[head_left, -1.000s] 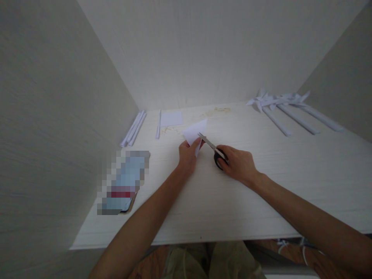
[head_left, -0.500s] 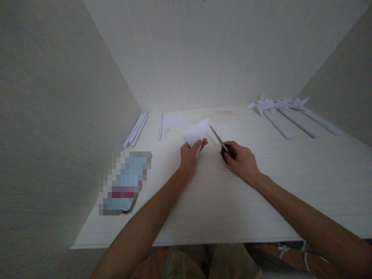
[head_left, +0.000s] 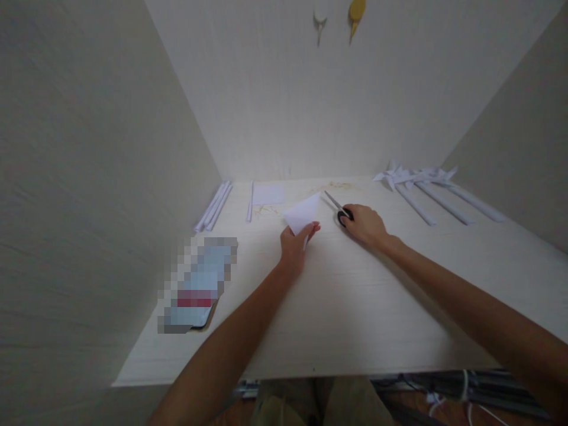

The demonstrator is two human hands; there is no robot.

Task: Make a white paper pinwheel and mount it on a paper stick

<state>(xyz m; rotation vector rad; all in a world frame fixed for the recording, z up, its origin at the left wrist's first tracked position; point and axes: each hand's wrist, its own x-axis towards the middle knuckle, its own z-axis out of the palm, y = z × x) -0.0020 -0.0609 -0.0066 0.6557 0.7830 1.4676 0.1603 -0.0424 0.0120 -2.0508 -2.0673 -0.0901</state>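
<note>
My left hand (head_left: 294, 244) pinches a white piece of folded paper (head_left: 303, 212) above the middle of the table, its pointed corner facing up and right. Thumb and fingers press on its lower part. To the right, my right hand (head_left: 366, 225) is wrapped round the black handles of a pair of scissors (head_left: 333, 201). The scissors' blades look closed, with the tip pointing up and left near the paper's corner but apart from it.
White rolled paper tubes (head_left: 213, 207) lie at the left. Beside them are a thin paper stick (head_left: 250, 202) and a flat paper square (head_left: 268, 194). Paper pinwheels on sticks (head_left: 417, 176) lie at the back right. A blurred phone (head_left: 202, 284) rests front left. Walls enclose the table (head_left: 346, 331).
The view has tilted up, bringing two wall hooks into sight. My right hand has moved slightly forward with the scissors. My left hand keeps its hold on the paper.
</note>
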